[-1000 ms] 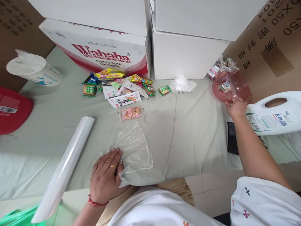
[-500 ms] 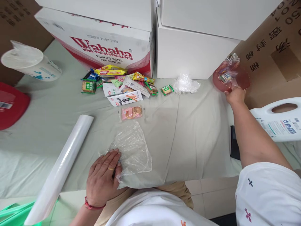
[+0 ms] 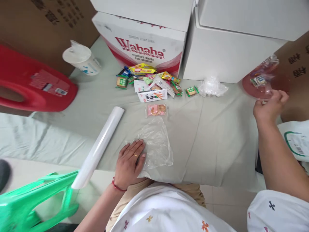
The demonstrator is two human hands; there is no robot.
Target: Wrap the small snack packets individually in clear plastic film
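Note:
My left hand (image 3: 130, 162) lies flat, fingers stretched, on the near left part of a crumpled clear plastic bag (image 3: 158, 146) spread on the cloth. A small pink packet of biscuits (image 3: 156, 110) lies just beyond the bag. Far to the right, my right hand (image 3: 271, 106) is at the near edge of a reddish see-through container (image 3: 251, 87). Its fingers are curled closed, and what they pinch is hard to make out. Inside the container are small wrapped snacks (image 3: 259, 81).
A heap of wrapped snacks (image 3: 147, 82) lies before the Wahaha carton (image 3: 149, 45). A bunched clear plastic (image 3: 212, 87) sits by a white box (image 3: 214, 54). Leftward are a plastic roll (image 3: 98, 146) overhanging the edge, a paper cup (image 3: 83, 61), a red jug (image 3: 51, 85) and a green stool (image 3: 48, 190).
The view has swung to the left, showing more of the red jug and green stool. My right hand has drawn back slightly at the container; my left hand stays on the bag.

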